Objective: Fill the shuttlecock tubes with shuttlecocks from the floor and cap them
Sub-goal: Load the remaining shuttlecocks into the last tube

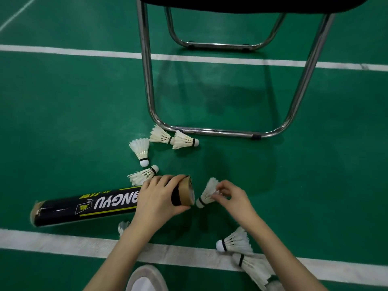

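Observation:
A long black shuttlecock tube (pixel 88 205) with yellow and white lettering lies on its side on the green floor. My left hand (pixel 157 198) grips it near its open brown right end. My right hand (pixel 230 196) pinches the feathers of a white shuttlecock (pixel 206 193), whose cork tip points at the tube's mouth, just outside it. Several more shuttlecocks lie loose: three above the tube near the chair (pixel 182 140), one (pixel 142 175) touching the tube's top side, two at lower right (pixel 236 242), and one (pixel 123 226) partly hidden under my left forearm.
A chair with chrome tube legs (pixel 210 131) and a dark seat stands just beyond the shuttlecocks. White court lines (pixel 63 241) cross the floor near me and further away. A pale shoe tip (pixel 144 278) shows at the bottom edge.

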The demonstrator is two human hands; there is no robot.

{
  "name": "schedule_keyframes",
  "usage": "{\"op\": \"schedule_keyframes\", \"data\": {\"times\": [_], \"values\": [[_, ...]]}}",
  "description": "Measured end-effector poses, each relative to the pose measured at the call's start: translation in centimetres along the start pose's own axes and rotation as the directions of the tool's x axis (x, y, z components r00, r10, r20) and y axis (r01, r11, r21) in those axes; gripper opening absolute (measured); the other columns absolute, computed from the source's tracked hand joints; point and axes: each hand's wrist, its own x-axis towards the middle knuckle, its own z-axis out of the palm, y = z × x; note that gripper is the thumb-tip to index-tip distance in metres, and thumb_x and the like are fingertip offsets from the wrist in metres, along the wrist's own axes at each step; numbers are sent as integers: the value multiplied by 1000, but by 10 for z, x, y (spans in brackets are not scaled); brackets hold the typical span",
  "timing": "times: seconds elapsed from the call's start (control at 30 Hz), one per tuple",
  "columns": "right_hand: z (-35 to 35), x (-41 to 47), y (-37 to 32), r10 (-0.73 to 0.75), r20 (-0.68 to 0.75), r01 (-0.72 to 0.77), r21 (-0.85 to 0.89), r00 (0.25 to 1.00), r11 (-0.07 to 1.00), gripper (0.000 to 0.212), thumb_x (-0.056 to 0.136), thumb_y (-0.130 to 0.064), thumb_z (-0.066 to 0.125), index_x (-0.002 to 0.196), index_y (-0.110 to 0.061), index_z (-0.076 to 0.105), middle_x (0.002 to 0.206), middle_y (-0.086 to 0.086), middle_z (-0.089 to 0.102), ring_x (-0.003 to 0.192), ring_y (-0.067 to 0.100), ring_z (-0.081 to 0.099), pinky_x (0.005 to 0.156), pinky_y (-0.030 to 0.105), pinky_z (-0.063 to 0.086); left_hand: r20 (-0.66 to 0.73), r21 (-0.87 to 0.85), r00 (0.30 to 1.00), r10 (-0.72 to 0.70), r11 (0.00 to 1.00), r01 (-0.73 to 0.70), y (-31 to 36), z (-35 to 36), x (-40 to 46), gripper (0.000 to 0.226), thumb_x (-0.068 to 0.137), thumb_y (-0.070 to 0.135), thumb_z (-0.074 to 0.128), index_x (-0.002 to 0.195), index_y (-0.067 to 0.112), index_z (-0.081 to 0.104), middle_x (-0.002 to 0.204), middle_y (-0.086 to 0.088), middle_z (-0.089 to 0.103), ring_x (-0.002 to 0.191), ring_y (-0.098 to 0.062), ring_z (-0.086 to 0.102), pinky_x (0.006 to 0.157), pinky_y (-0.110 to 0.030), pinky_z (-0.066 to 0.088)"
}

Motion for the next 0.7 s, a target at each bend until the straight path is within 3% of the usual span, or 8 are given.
{"op": "schedule_keyframes", "data": {"times": [0.1, 0.2, 0.43, 0.57, 0.7], "values": [[-14, -3, -14, -40, -144, 56, 108, 989, 993, 22, 82, -12, 68, 76, -26, 52, 80, 3, 66, 78, 14, 61, 70, 17, 43, -20, -16, 1000, 0, 1000, 0, 4, -2, 3, 79, 51, 61, 75, 120, 29, 55, 101, 6, 65, 87, -22, 61, 74, -36, 46], [-17, -10, -27, -38, -181, 85, 257, 983, 963, 18, 82, -12, 67, 77, -23, 53, 81, 8, 69, 74, 15, 61, 71, 25, 45, -43, -55, 999, 10, 998, -13, 12, -3, 7, 77, 56, 65, 68, 121, 29, 51, 101, 6, 64, 87, -23, 60, 72, -37, 45], [13, -29, -47, -13, -86, 50, 449, 996, 892, 8, 87, -10, 61, 85, -16, 57, 66, -5, 69, 62, 0, 61, 58, 9, 43, -54, -76, 998, 16, 997, -20, 25, 1, 10, 78, 54, 61, 68, 122, 30, 47, 100, 5, 63, 86, -23, 59, 75, -38, 45], [21, -31, -53, -37, 7, 30, 448, 999, 894, 13, 84, -13, 66, 91, -19, 57, 82, -1, 73, 75, 2, 65, 67, 11, 47, -83, -97, 997, 1, 995, -9, 26, 0, 11, 67, 63, 61, 49, 121, 29, 49, 101, 5, 63, 87, -23, 59, 73, -38, 46], [23, -26, -54, -53, 27, 37, 410, 998, 911, 23, 78, -8, 71, 88, -23, 56, 85, -3, 72, 76, 1, 64, 68, 12, 46, -111, -103, 994, -3, 995, -9, 26, -1, 12, 65, 61, 53, 47, 120, 26, 53, 100, 4, 64, 87, -25, 59, 72, -39, 46]]}}
